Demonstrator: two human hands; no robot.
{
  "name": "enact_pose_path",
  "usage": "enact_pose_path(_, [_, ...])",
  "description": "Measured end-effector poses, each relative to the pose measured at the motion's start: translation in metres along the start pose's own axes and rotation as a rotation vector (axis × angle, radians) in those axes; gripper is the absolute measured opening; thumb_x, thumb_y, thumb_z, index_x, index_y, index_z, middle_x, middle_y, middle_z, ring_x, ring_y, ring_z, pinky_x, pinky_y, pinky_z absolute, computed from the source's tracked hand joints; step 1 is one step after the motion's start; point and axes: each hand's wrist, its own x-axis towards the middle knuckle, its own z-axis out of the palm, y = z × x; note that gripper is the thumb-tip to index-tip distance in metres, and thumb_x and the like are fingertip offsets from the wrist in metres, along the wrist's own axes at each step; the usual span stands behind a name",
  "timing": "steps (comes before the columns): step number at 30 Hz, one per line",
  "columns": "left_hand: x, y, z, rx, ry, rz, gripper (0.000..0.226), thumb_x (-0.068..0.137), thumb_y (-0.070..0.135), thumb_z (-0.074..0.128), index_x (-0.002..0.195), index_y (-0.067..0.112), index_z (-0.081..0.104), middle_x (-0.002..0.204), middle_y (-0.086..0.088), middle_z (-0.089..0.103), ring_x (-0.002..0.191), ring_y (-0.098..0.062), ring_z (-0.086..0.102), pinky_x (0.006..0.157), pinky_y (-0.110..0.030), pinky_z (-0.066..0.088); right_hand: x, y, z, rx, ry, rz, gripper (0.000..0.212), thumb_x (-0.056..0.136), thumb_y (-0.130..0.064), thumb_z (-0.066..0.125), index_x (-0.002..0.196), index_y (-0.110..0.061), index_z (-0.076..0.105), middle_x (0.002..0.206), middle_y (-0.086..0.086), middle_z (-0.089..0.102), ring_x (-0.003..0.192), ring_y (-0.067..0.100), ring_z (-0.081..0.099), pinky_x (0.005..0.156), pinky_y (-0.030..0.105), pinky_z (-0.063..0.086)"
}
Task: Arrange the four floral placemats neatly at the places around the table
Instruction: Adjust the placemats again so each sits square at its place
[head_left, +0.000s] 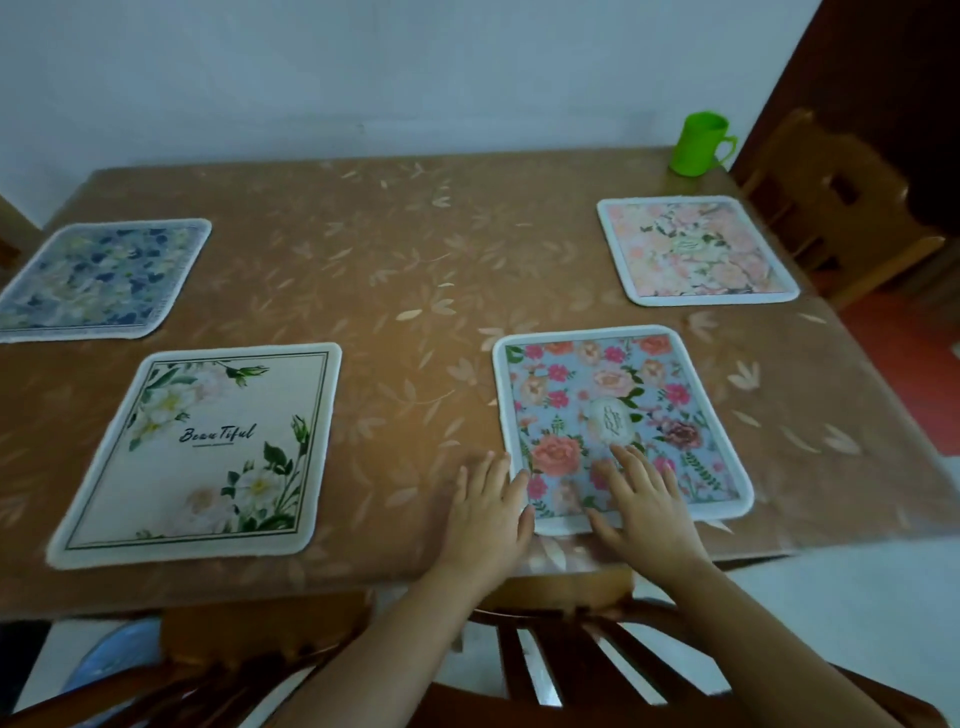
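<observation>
Four floral placemats lie flat on the brown table (415, 270). A blue-and-white placemat (98, 280) is at the far left. A cream placemat (202, 457) printed "Beautiful" lies near left. A pale pink placemat (696, 249) is at the far right. A light blue placemat (618, 415) with pink roses lies near right. My right hand (644, 509) rests flat on that mat's near edge, fingers spread. My left hand (488, 514) lies flat at its near left corner, fingertips touching the mat's border. Neither hand holds anything.
A green plastic mug (701, 143) stands at the table's far right corner. A wooden chair (841, 208) is at the right side. Another chair back (561, 670) is just below my arms at the near edge. A white wall runs behind the table.
</observation>
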Motion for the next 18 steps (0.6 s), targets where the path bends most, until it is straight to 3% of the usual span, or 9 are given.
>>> enact_pose_path(5, [0.01, 0.022, 0.02, 0.01, -0.05, 0.042, 0.041, 0.093, 0.03, 0.039, 0.132, 0.016, 0.039, 0.142, -0.007, 0.034, 0.136, -0.021, 0.016, 0.111, -0.047, 0.008, -0.008, 0.038, -0.002, 0.021, -0.022, 0.025, 0.056, 0.085, -0.043, 0.052, 0.133, -0.018, 0.037, 0.146, 0.011, 0.034, 0.136, 0.028, 0.026, 0.111, 0.052, 0.021])
enact_pose_path(9, [0.015, 0.038, 0.035, -0.009, -0.082, 0.076, 0.042, 0.092, 0.03, 0.041, 0.132, 0.017, 0.04, 0.139, -0.006, 0.038, 0.134, -0.02, 0.02, 0.109, -0.044, 0.012, -0.013, 0.06, -0.001, 0.073, 0.001, 0.04, 0.052, 0.078, -0.035, 0.066, 0.123, -0.014, 0.051, 0.134, 0.016, 0.049, 0.124, 0.037, 0.044, 0.103, 0.055, 0.035])
enact_pose_path(18, [0.024, 0.054, 0.055, -0.11, -0.016, 0.117, 0.032, 0.083, 0.02, 0.061, 0.114, 0.012, 0.059, 0.125, -0.006, 0.05, 0.123, -0.022, 0.037, 0.098, -0.038, 0.029, -0.01, 0.088, 0.004, 0.123, -0.147, 0.048, 0.055, 0.08, -0.047, 0.057, 0.128, -0.025, 0.04, 0.13, 0.008, 0.038, 0.123, 0.026, 0.036, 0.098, 0.04, 0.036])
